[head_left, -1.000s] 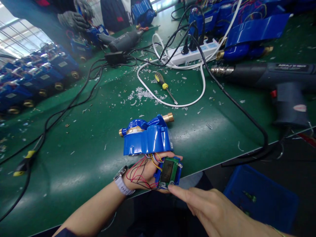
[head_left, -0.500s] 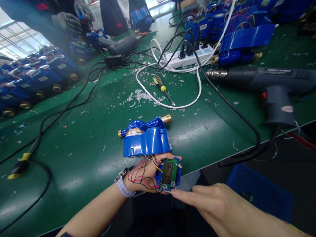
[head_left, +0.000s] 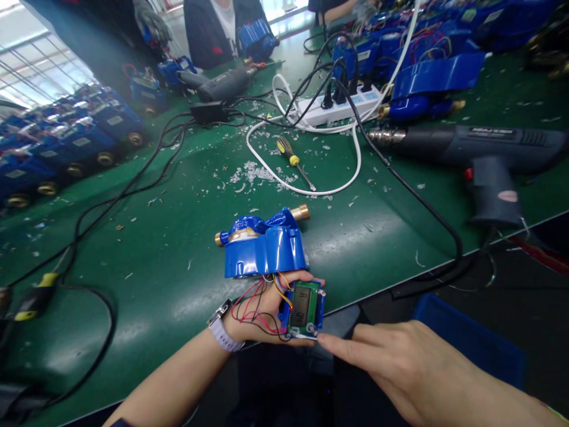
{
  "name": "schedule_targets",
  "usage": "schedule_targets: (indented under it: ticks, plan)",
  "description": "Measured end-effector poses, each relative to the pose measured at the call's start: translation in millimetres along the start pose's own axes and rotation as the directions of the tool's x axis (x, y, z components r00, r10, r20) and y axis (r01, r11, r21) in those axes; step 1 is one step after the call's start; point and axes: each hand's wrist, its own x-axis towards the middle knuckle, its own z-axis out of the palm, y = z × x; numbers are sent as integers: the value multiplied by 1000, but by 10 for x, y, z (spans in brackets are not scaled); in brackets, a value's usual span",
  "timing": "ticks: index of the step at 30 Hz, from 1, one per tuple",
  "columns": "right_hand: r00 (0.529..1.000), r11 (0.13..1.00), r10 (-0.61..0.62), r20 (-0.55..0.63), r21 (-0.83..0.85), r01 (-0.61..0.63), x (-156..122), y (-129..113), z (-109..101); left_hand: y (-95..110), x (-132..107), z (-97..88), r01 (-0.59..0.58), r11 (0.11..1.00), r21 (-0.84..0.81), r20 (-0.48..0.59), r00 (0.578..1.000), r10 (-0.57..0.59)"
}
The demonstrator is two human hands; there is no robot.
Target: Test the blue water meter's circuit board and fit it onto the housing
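My left hand point(head_left: 264, 311), with a watch on its wrist, is closed around a small circuit board with a display point(head_left: 302, 305) in a blue frame. The display faces up and shows dark characters. Red, black, yellow and other thin wires point(head_left: 253, 305) run from it towards a blue water meter point(head_left: 267, 249) with brass ends, which rests on the table just beyond. My right hand point(head_left: 395, 362) holds nothing. Its index finger is stretched out, with the tip at the board's lower right corner; the other fingers are bent and partly hidden.
On the green table point(head_left: 178, 237) lie a screwdriver point(head_left: 293, 157), a white power strip point(head_left: 338, 107) with cables, and a heat gun point(head_left: 484, 154) at right. Rows of blue meters point(head_left: 66, 139) stand at left. Another person point(head_left: 211, 32) is across the table. A blue bin point(head_left: 471, 338) sits below the edge.
My right index fingertip has shifted slightly right and up at the board's corner. The characters on the display differ. A gloved hand at the upper left has left the view.
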Motion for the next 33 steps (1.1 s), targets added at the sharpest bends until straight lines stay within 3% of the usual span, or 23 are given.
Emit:
schedule_targets:
  ticks: [5, 9, 17, 22, 27, 33]
  plan:
    - [990, 955, -129, -56, -277, 109, 82, -68, -180, -1, -5, 2, 32, 999, 40, -12, 999, -31]
    - [975, 910, -203, -94, -386, 153, 118, -145, -170, -19, -13, -22, 36, 993, 112, -8, 999, -35]
    - [980, 895, -162, -113, -435, 98, 103, -212, -14, 15, -8, -82, 5, 981, 196, 7, 1000, -6]
    - [978, 945, -145, -152, -313, 91, 123, -194, 31, 28, 0, -77, 43, 980, 192, 16, 999, -47]
    - [969, 917, -184, -166, -385, 108, 141, -169, 63, 87, -2, -86, 113, 972, 205, 6, 993, -117]
    - [988, 999, -7, -154, 37, 13, 118, -96, 285, 67, -10, -113, 152, 973, 174, 26, 987, -159]
